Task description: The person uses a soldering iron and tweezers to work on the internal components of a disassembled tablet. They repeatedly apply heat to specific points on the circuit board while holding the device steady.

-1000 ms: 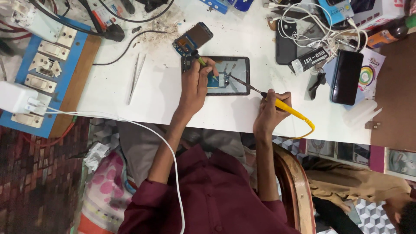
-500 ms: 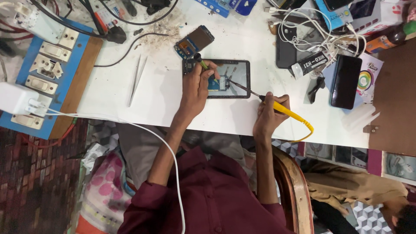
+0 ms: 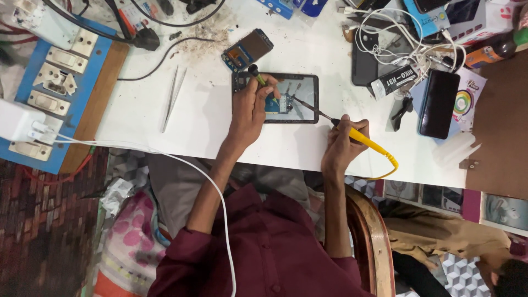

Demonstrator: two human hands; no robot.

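A dark-framed opened phone (image 3: 303, 114) lies flat on the white table (image 3: 203, 126). A small blue circuit board (image 3: 274, 104) sits on it. My left hand (image 3: 250, 110) rests on the phone's left end, pressing by the board, with a thin green-handled tool (image 3: 256, 75) held in its fingers. My right hand (image 3: 340, 148), at the table's near edge, grips a yellow-handled soldering iron (image 3: 364, 139). Its dark tip (image 3: 300, 103) reaches left onto the board. The iron's yellow cord (image 3: 389, 165) loops off the table edge.
Metal tweezers (image 3: 171, 99) lie to the left and a small phone part (image 3: 247, 50) just behind. A blue switch board (image 3: 55, 82) with a white plug (image 3: 16, 121) stands far left. A black phone (image 3: 438, 103), white cables (image 3: 396, 38) and boxes crowd the right. Another person (image 3: 440, 236) sits bottom right.
Both hands stay on the phone and the iron's tip stays at the board. Only the view has shifted slightly.
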